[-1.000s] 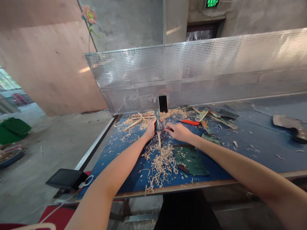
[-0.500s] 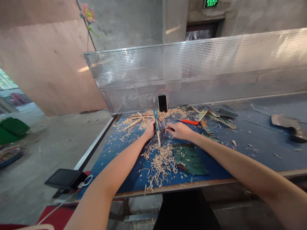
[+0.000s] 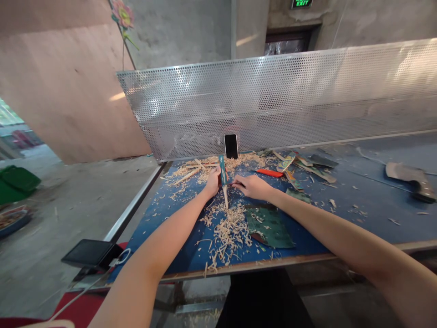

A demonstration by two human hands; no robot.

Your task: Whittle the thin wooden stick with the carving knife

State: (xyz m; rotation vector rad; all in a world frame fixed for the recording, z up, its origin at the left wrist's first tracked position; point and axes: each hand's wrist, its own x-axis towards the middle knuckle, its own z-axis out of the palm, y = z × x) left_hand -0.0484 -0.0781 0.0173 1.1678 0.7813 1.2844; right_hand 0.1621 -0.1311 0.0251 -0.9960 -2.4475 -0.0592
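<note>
My left hand (image 3: 213,181) is closed round a narrow wooden piece (image 3: 223,171) with a blue-green painted face and a bare, pale lower end pointing down at the table. From the right, my right hand (image 3: 251,186) pinches a small dark tool (image 3: 236,184), its tip close to the piece; whether they touch is too small to tell. Pale curled shavings (image 3: 232,230) lie heaped below the piece. To their right rests a green sheet of sandpaper or similar (image 3: 273,225).
A phone (image 3: 231,146) leans on a perforated metal panel (image 3: 205,100). On the blue table (image 3: 368,205) lie a red-handled tool (image 3: 269,172), painted scraps (image 3: 316,169) and a dark-ended metal tool (image 3: 409,180). A black device (image 3: 88,253) sits at the left edge.
The view has shifted very slightly. My right hand and the small tool have moved slightly left relative to the piece; both hands keep their grips.
</note>
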